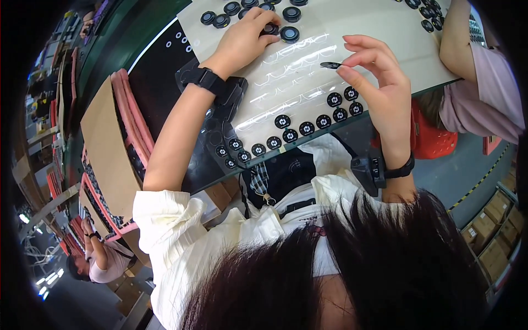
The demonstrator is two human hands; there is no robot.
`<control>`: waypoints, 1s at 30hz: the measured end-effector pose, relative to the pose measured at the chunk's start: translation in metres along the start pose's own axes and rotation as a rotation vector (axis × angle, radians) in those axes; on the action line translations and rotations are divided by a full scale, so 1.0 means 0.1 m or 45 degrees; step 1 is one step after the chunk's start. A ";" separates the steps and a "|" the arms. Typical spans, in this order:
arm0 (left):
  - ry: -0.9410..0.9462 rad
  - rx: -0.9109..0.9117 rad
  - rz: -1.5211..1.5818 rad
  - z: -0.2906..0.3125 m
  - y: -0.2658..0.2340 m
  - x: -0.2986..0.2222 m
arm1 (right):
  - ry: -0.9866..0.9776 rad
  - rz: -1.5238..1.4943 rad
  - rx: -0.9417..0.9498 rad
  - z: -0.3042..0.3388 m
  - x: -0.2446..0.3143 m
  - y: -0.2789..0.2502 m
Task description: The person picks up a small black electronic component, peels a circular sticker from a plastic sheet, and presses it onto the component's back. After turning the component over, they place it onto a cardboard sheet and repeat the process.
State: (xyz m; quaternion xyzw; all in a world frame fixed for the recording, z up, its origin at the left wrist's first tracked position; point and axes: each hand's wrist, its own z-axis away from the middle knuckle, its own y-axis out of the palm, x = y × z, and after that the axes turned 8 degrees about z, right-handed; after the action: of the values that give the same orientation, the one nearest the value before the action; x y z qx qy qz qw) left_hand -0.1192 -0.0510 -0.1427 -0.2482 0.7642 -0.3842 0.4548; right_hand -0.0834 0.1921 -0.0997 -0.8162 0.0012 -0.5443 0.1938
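My left hand (pixel 246 41) reaches to the far side of the white table, its thumb and fingers closed round a black round knob-like part (pixel 269 29). More of these round parts, such as one with a pale grey centre (pixel 290 34), stand around it. Between thumb and fingertips, my right hand (pixel 379 74) pinches a thin black disc (pixel 330 65), tilted almost edge-on above the table. Under it lies a transparent plastic sheet (pixel 291 69) with rows of curved outlines. Several black discs with white symbols (pixel 307 128) line the table's near edge.
At the right, another person's arm (pixel 457 44) rests by more black round parts (pixel 429 12). A red perforated stool or basket (pixel 432 135) stands below. Cardboard and pink-edged trays (pixel 132 110) lie at the left. A green conveyor (pixel 148 27) runs beyond them. Boxes (pixel 495 212) sit lower right.
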 end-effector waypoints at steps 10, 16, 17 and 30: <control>-0.657 -0.078 1.212 0.31 -0.67 -1.01 | 0.079 -0.616 0.478 -0.30 0.12 -0.04; -0.552 -0.362 1.219 0.48 -0.77 -1.42 | -0.704 -1.000 0.671 -0.52 0.32 0.31; -0.532 -0.387 1.179 0.49 -0.79 -1.47 | -0.653 -0.891 0.659 -0.49 0.44 0.27; -0.654 -0.567 0.805 0.51 -0.81 -1.70 | -0.510 -0.726 0.726 -0.44 0.68 0.29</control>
State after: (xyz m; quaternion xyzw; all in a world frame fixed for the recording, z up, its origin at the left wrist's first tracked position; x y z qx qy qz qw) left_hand 0.0077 0.0072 -0.0055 -0.1818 0.7288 0.0208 0.6598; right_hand -0.0891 0.1367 -0.0342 -0.7872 -0.4113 -0.3858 0.2495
